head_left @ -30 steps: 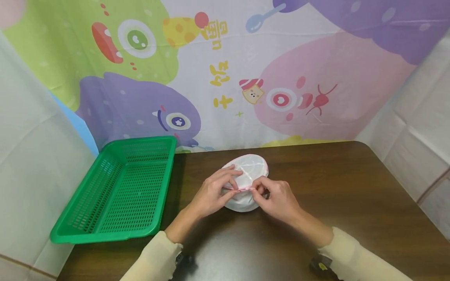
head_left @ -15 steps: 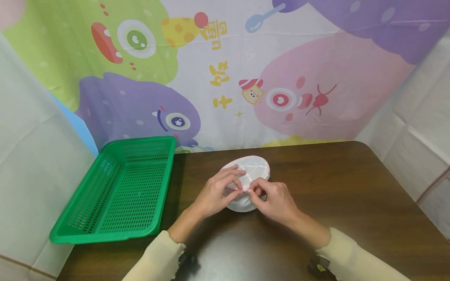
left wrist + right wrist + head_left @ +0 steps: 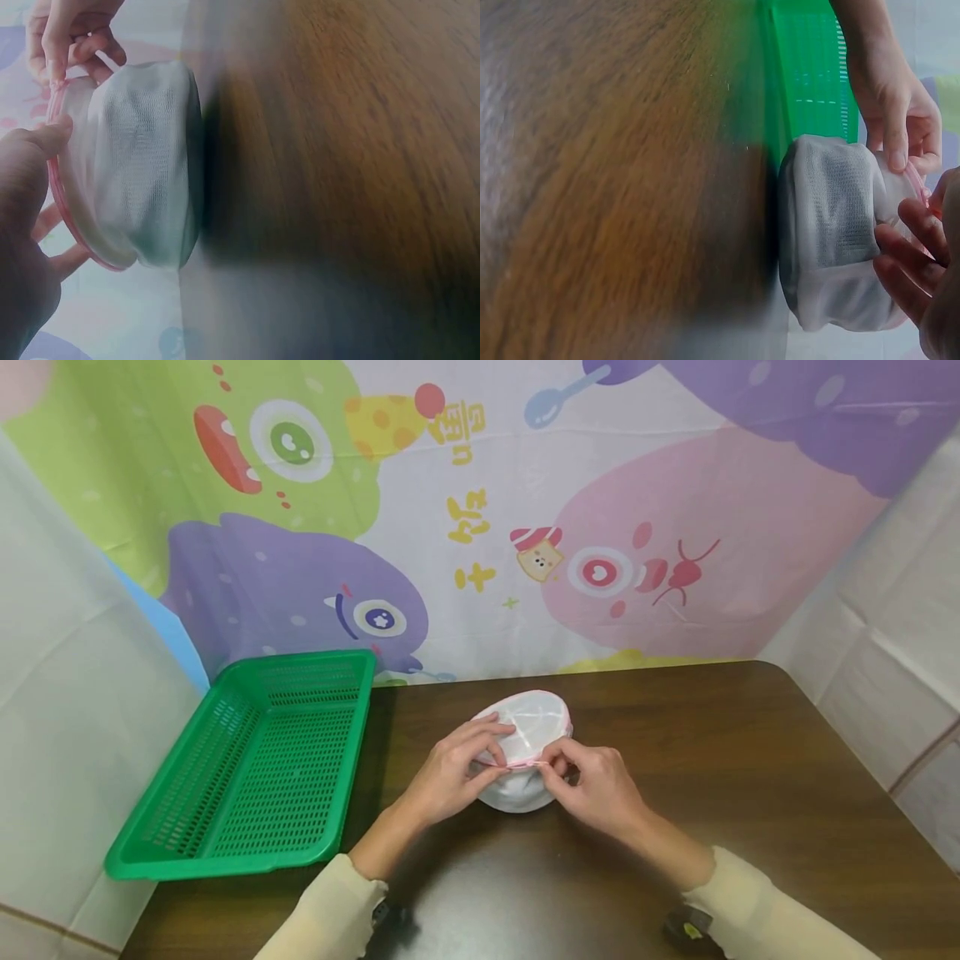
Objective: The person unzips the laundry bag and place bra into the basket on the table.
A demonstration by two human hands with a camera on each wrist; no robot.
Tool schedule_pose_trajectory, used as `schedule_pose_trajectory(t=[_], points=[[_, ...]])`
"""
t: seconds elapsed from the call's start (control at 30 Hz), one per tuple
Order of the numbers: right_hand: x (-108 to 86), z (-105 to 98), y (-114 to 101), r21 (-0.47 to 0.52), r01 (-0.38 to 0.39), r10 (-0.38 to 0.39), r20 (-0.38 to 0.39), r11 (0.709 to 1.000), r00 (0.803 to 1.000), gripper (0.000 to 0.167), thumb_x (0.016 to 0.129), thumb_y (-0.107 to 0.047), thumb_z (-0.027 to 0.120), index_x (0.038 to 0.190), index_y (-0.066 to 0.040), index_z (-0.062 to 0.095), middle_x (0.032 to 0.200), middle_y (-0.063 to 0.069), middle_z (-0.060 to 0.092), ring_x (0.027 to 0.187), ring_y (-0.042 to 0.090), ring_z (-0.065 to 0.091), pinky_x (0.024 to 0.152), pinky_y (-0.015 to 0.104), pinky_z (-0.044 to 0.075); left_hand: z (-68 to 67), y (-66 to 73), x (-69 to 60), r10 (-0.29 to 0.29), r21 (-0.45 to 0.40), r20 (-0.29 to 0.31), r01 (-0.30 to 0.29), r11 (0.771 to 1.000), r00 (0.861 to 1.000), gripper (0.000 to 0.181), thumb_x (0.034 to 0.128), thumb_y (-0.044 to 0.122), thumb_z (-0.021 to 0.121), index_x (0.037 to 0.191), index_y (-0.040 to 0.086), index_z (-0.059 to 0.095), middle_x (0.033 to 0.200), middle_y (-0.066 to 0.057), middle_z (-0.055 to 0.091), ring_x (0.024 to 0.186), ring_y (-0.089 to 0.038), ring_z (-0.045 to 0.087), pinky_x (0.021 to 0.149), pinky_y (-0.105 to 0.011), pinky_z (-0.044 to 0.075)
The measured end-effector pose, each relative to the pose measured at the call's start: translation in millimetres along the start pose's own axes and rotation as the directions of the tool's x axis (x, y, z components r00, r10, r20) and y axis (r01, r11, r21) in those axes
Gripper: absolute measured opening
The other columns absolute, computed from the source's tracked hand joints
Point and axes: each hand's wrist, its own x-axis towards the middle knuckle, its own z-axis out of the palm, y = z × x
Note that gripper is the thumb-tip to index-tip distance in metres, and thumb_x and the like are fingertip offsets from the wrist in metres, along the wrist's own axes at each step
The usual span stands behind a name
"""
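A round white mesh bag [image 3: 534, 714] with a pink zipper edge stands on the dark table, its mesh side [image 3: 142, 150] facing the left wrist view. My left hand [image 3: 453, 772] pinches the pink edge between thumb and index finger, the other fingers spread over the bag's top. Just right of it, my right hand [image 3: 596, 785] pinches the edge at the zipper's pull with thumb and index finger. In the right wrist view the bag [image 3: 836, 217] rests on its base, and the right fingers partly cover the pinched spot.
A green perforated basket [image 3: 348, 768] sits at the left on the brown wooden table [image 3: 712, 735]. Behind the table hangs a cloth [image 3: 480, 635] printed with cartoon figures; pale sheets flank both sides.
Both hands and the bag shifted slightly right and then back left. The right hand's pinch drew nearer the left hand's, then moved a little away again. Both grips stayed on the pink edge.
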Motion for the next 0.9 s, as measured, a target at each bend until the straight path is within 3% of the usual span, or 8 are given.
schedule_pose_trajectory(t=[0.33,0.6,0.9], points=[[1.2,2.1,-4.6,0.018,0.007,-0.008,0.014,1.0,1.0,0.018,0.089,0.004,0.082,0.092,-0.011,0.072,0.068,-0.007,0.071,0.062,-0.006,0.057,0.059,0.022,0.055,1.3,0.6,1.8,0.031,0.004,-0.026,-0.031,1.0,0.999,0.02,0.0915,0.007,0.093,0.094,0.012,0.074,0.141,-0.011,0.081,0.15,-0.038,0.067,0.125,-0.054,0.054],[1.4,6.7,-7.4,0.016,0.04,-0.04,0.006,0.999,0.999,0.018,0.087,0.002,0.081,0.091,-0.013,0.072,0.066,-0.008,0.068,0.061,-0.008,0.052,0.059,0.013,0.046,4.1,4.5,4.6,0.036,0.0,-0.014,-0.036,0.999,0.999,0.019,0.0926,0.005,0.092,0.095,0.01,0.074,0.142,-0.011,0.08,0.151,-0.039,0.066,0.122,-0.055,0.056],[-0.7,5.0,-5.6,0.013,0.028,-0.028,0.012,1.0,1.0,0.017,0.088,0.003,0.082,0.092,-0.011,0.073,0.068,-0.007,0.07,0.062,-0.007,0.055,0.058,0.019,0.051,3.0,2.4,2.4,0.041,-0.007,-0.01,-0.041,0.999,0.999,0.019,0.0933,0.004,0.09,0.095,0.011,0.073,0.143,-0.011,0.079,0.151,-0.039,0.066,0.122,-0.056,0.056]])
